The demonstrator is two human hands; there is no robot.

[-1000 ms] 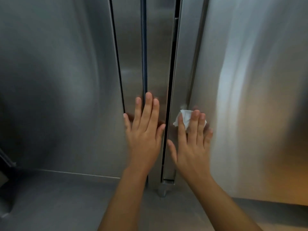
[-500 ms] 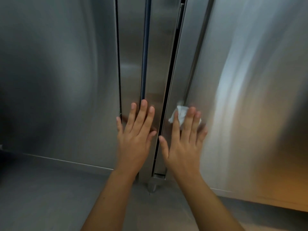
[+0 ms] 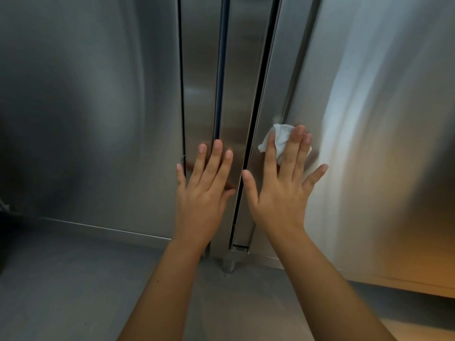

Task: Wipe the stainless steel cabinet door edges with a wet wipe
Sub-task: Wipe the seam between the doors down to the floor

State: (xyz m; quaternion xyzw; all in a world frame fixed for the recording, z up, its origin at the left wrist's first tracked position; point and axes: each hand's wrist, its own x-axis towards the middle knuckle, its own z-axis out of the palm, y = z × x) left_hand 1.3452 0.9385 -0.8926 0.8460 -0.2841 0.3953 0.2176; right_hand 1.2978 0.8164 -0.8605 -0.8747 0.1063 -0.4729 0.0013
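Pressing wet wipe (image 3: 277, 138) against cabinet door (image 3: 369, 107) edge.
Pinned under straight, spread right hand (image 3: 280, 193); left hand (image 3: 204, 193) flat, fingers straight, on centre panel (image 3: 199, 70).

Two hands (image 3: 202, 200), one white wipe (image 3: 278, 140), one metal cabinet foot (image 3: 229, 263)

text: none readable | labels: none | surfaces: bare steel cabinet doors (image 3: 98, 119)

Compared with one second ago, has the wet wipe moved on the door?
Yes. The wet wipe has moved up the right door, farther above the cabinet foot.
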